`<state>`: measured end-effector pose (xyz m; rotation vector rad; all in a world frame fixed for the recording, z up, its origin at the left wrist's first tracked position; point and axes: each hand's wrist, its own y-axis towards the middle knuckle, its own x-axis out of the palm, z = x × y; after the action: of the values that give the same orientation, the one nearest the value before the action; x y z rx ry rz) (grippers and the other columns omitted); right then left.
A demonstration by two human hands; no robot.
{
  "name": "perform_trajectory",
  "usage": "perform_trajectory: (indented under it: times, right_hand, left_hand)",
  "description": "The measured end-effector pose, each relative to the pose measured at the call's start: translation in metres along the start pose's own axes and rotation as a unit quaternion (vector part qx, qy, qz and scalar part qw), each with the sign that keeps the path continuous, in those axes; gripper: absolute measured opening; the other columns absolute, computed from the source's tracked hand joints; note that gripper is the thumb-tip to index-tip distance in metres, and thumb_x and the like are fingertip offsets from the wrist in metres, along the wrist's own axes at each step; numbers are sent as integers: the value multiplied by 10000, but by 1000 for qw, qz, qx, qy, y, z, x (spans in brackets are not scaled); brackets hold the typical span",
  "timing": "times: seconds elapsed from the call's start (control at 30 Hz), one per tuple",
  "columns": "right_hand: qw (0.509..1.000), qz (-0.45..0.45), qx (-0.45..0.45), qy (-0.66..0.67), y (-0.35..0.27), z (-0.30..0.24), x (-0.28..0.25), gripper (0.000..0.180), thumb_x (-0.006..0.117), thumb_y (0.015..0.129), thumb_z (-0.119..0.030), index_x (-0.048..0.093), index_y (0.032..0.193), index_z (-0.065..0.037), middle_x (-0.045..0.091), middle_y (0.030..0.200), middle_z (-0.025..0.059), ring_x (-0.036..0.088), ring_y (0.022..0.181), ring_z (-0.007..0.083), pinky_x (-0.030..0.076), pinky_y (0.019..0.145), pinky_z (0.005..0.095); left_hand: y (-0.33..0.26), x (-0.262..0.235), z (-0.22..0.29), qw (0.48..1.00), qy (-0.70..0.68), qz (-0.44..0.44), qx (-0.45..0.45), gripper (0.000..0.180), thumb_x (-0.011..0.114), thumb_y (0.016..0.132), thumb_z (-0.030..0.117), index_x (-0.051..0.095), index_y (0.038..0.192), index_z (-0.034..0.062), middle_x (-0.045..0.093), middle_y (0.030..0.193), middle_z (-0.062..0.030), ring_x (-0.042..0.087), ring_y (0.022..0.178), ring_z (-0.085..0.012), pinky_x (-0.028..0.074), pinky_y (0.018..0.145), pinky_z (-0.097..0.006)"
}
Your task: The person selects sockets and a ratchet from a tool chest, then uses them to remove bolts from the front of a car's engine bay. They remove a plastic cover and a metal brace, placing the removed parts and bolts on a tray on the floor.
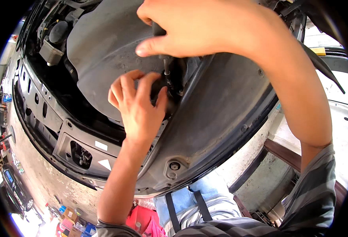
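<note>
Over the engine bay, my right hand (201,29) is wrapped around the dark handle of a screwdriver (166,66), its thumb stretched along one side. The metal shaft points down into a dark gap beside the engine cover. Just below it, my left hand (136,100) has its fingers curled and thumb bent against a black part (157,87) close to the shaft. My fingers and the shadow hide most of that part, so its kind is unclear. Under both hands lies the large grey plastic engine cover (103,43).
A wide black panel (221,102) curves along the car's near side. The front crossmember (43,102) has several openings. A grey metal-bodied component (51,53) sits at upper left. Beyond the bumper are a concrete floor, boxes (69,213) and a dark toy-sized car shape (18,189).
</note>
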<state>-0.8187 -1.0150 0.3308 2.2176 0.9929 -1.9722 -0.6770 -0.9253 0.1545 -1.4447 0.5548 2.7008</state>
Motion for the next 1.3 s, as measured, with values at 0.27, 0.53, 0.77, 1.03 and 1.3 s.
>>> perform_trajectory:
  times: [0.27,0.53,0.77,1.03,1.3]
  right_hand:
    - [965,126,-211,93,-15,22,21,294,529,823,-59,571,1083,72,673,934,244,658,884,386,516,786,444]
    - [948,208,-116,211,1,10,17,316,589,846,-119,576,1139,0,668,1020,246,669,923,345,511,809,442]
    - [917,246,-84,302,19,-27,23,229,635,925,-165,536,1103,-61,584,950,11,557,669,62,474,605,197]
    - [934,250,-117,229,125,-121,51,255,713,878,-168,565,1046,-44,546,646,45,536,551,102,407,517,267]
    - [965,235,-100,67,212,-159,90,278,695,862,-235,593,995,-14,652,683,187,673,692,363,523,633,421]
  left_hand:
    - [-2,21,5,997,73,35,13,225,791,740,206,706,934,133,391,1473,-101,242,1420,-359,38,1121,-647]
    - [15,25,5,984,-43,169,22,160,770,752,150,697,881,91,648,1086,-26,536,1119,-282,299,1027,-513]
    - [-6,-48,-36,955,-266,105,-86,175,671,865,38,626,1030,-1,667,839,-144,653,770,-304,517,707,-366]
    - [16,-112,-191,971,-222,-81,-32,190,695,839,72,669,1012,-3,691,884,-179,667,819,-344,524,738,-378]
    - [75,-62,-285,931,-136,-337,-27,199,654,836,125,693,983,-4,697,952,-195,666,943,-356,536,817,-430]
